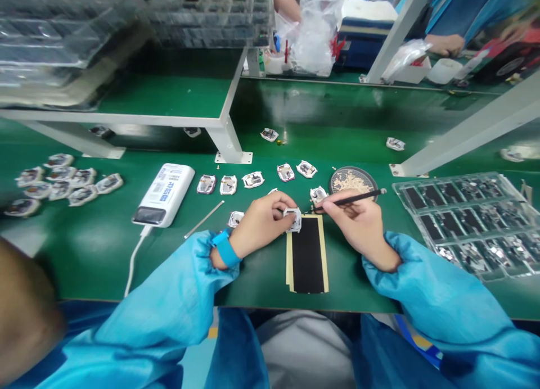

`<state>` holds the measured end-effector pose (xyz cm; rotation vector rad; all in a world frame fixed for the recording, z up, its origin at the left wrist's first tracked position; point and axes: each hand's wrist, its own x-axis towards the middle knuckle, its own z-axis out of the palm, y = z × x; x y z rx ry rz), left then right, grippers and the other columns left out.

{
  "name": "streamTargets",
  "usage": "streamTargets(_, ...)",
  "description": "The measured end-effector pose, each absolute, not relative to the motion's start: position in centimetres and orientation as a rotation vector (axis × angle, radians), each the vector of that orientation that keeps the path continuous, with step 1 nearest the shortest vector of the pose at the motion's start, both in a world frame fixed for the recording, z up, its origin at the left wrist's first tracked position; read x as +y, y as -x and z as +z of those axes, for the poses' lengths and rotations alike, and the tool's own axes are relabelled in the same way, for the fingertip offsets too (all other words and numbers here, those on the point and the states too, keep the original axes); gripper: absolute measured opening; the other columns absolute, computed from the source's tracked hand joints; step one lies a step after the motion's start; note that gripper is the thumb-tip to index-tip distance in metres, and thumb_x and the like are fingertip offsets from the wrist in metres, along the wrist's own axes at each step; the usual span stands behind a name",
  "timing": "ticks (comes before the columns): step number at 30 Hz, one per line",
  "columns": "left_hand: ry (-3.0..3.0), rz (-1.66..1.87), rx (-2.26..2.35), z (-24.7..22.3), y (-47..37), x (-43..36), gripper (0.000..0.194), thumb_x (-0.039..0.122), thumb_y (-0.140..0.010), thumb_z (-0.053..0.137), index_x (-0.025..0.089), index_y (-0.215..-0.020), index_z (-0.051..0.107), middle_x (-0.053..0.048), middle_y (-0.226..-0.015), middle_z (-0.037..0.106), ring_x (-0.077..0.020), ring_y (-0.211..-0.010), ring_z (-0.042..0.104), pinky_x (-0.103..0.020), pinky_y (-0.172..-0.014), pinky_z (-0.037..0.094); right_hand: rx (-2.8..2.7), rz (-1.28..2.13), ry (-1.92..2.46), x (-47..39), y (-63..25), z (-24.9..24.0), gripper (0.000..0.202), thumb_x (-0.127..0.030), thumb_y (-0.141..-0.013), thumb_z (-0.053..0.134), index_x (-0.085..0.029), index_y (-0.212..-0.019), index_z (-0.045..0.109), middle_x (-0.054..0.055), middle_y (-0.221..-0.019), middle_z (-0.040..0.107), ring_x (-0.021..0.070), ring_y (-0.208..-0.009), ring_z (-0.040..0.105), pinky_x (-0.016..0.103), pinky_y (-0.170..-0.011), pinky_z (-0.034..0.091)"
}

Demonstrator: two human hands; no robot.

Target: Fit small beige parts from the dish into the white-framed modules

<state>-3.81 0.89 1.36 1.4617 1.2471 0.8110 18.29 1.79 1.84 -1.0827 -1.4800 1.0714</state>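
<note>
My left hand (264, 219), with a blue band at the wrist, pinches a small white watch case (293, 220) and holds it tilted over the top of a black adhesive sheet (307, 257) with a yellowish backing. In my right hand (360, 223) is a pair of slim black tweezers (358, 197). Their tip points left, close beside the case; whether they touch it or hold anything, I cannot tell. Another watch case (318, 195) lies just beyond my right fingers, and one more (236, 219) sits left of my left hand, partly covered.
A white power bank (165, 195) with a cable lies left, beyond it a cluster of watch cases (61, 175). A round dish (332, 182) holds small beige pieces. Right stands a clear parts tray (422, 209). A raised shelf (169, 91) carries plastic trays. Other people's arms (445, 43) show behind.
</note>
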Motion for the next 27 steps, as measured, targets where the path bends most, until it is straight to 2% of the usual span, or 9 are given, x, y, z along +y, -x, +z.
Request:
streamTargets(7, -1.361, 0.824, 1.245, 0.5, 3.3, 1.0, 0.018, 0.029, -0.083, 0.072, 0.019, -0.095, 0.063, -0.002, -0.086, 0.068, -0.0132, -0.064, 0.066, -0.023, -0.057, 0.051, -1.778, 0.693, 1.061, 1.1, -18.1, 1.3, 0.008, -0.023, -0.086, 0.076, -0.024, -0.093, 0.073, 0.004, -0.091, 0.076, 0.0212, -0.086, 0.073, 0.037, -0.079, 0.062)
streamTargets(13, -1.371, 0.832, 1.254, 0.5, 3.3, 0.9, 0.018, 0.029, -0.083, 0.072, 0.019, -0.096, 0.064, -0.003, -0.087, 0.069, -0.014, -0.066, 0.067, -0.024, -0.058, 0.053, -1.815, 0.653, 1.076, 1.1, -18.0, 1.0, 0.005, -0.025, -0.088, 0.074, -0.026, -0.093, 0.073, 0.003, -0.093, 0.077, 0.0218, -0.087, 0.073, 0.039, -0.082, 0.06)
streamTargets(22, -1.37, 0.844, 1.267, 0.4, 3.3, 0.8, 0.019, 0.028, -0.083, 0.073, 0.018, -0.097, 0.065, -0.003, -0.088, 0.068, -0.0134, -0.065, 0.067, -0.024, -0.058, 0.054, -1.89, 0.628, 1.039, 0.9, -17.9, 1.1, 0.007, -0.023, -0.089, 0.071, -0.027, -0.095, 0.072, 0.003, -0.093, 0.077, 0.0209, -0.085, 0.074, 0.036, -0.079, 0.061)
streamTargets(27, -1.298, 0.91, 1.263, 0.5, 2.9, 0.6, 0.023, 0.033, -0.083, 0.075, 0.017, -0.099, 0.067, -0.004, -0.085, 0.069, -0.0153, -0.068, 0.069, -0.025, -0.059, 0.058, -1.969, 0.567, 0.938, 0.5, -17.7, 1.1, 0.018, -0.017, -0.089, 0.07, -0.028, -0.104, 0.069, 0.003, -0.102, 0.077, 0.022, -0.095, 0.074, 0.041, -0.091, 0.061)
